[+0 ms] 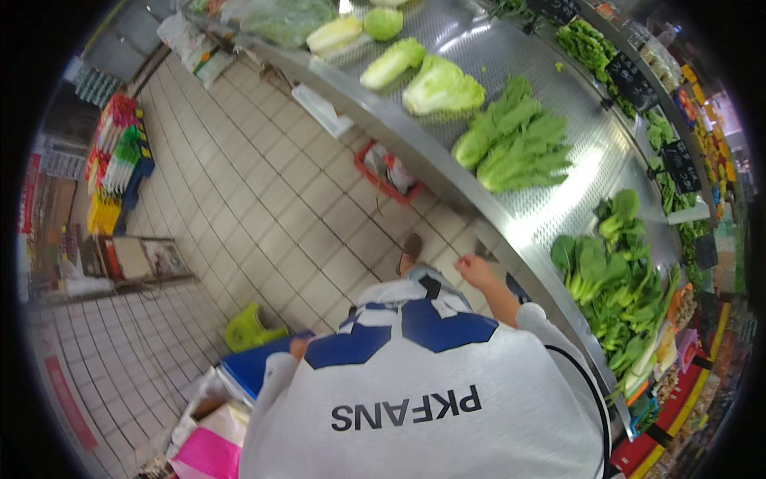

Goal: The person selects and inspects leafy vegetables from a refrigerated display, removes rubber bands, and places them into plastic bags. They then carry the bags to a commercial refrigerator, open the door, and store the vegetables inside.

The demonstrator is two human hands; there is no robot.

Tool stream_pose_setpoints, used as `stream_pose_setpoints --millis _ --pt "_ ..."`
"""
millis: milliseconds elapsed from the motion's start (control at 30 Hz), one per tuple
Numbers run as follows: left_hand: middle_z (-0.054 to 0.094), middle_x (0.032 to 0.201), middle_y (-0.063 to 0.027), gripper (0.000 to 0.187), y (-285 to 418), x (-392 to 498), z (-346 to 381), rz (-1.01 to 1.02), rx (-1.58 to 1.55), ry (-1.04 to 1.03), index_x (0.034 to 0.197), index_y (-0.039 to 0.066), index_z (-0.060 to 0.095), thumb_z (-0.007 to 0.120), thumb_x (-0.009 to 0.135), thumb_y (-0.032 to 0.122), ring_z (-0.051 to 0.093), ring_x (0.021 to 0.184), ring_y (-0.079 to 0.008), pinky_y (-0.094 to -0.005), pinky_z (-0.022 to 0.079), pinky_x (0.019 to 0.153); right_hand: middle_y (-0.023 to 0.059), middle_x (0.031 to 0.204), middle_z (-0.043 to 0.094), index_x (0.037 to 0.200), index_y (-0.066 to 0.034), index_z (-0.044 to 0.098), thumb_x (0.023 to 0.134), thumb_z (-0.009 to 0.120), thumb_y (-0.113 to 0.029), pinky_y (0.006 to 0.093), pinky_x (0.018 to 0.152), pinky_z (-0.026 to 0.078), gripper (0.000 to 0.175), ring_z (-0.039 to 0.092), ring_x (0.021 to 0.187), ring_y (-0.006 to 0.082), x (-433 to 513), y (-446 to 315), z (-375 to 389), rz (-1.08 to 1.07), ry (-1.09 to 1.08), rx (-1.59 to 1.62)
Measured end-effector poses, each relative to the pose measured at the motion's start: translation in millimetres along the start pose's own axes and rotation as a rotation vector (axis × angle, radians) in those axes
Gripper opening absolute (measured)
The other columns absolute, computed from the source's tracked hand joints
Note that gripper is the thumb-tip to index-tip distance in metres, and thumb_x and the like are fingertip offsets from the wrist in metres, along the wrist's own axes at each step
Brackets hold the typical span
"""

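My right hand (pixel 474 270) hangs over the floor beside the steel edge of a vegetable display (pixel 440 146), its fingers loosely bent and holding nothing that I can see. Only the wrist part of my left hand (pixel 298 347) shows at the left side of my shirt, near a blue panel (pixel 263 362); its fingers are hidden. On the perforated steel shelf lie heads of napa cabbage (pixel 443 87), bunches of leafy lettuce-like greens (pixel 523 143) and a pile of bok choy (pixel 604 281).
Below the display's edge, a red basket (pixel 389 172) with bags stands on the tiled floor. A lime-green plastic stool (pixel 251 328) is at the lower left, above an open box holding a pink and white package (pixel 209 452). Packaged goods (pixel 114 161) are stacked at far left.
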State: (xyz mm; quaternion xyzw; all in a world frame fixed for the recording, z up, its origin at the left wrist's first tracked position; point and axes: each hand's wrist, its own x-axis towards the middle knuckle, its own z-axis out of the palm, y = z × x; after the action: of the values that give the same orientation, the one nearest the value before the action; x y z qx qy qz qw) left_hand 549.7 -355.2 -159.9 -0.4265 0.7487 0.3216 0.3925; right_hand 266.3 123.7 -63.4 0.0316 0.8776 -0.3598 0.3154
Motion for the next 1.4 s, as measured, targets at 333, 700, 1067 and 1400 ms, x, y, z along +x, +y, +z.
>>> stream_pose_setpoints --millis 333,700,1067,1400 --pt "0.061 0.08 -0.0129 0.034 205 72 -118 0.608 0.198 0.012 0.097 0.004 0.057 0.051 0.084 0.034 0.058 0.074 -0.0221 -0.0376 0.045 0.068 0.0155 0.082 0.062 0.091 -0.0038 0.062 0.074 0.058 -0.033 0.037 0.066 0.047 0.034 0.06 0.076 0.029 114 -98 25 -0.127 -0.113 -0.072" --pt "0.062 0.086 -0.0154 0.044 351 86 -216 0.501 0.169 -0.185 0.106 0.0 0.053 0.06 0.078 0.034 0.06 0.079 -0.0245 -0.0329 0.046 0.07 0.0136 0.092 0.062 0.092 -0.0048 0.061 0.074 0.059 -0.039 0.0343 0.076 0.046 0.038 0.059 0.085 0.0268 198 -151 53 0.22 -0.258 0.075" --pt "0.064 0.073 -0.011 0.041 178 171 -256 0.133 0.321 -0.277 0.088 0.003 0.063 0.061 0.076 0.041 0.062 0.07 -0.0155 -0.0306 0.048 0.064 0.011 0.085 0.064 0.087 -0.0057 0.063 0.075 0.063 -0.033 0.0306 0.072 0.046 0.03 0.06 0.081 0.0225 378 -121 204 0.367 0.023 0.209" --pt "0.063 0.068 -0.012 0.038 154 179 -265 -0.062 0.138 0.104 0.08 0.005 0.066 0.062 0.071 0.042 0.062 0.065 -0.0222 -0.0337 0.047 0.062 0.022 0.1 0.058 0.1 -0.0006 0.058 0.077 0.053 -0.042 0.0388 0.083 0.042 0.048 0.055 0.094 0.0331 514 -30 282 0.182 0.541 0.04"
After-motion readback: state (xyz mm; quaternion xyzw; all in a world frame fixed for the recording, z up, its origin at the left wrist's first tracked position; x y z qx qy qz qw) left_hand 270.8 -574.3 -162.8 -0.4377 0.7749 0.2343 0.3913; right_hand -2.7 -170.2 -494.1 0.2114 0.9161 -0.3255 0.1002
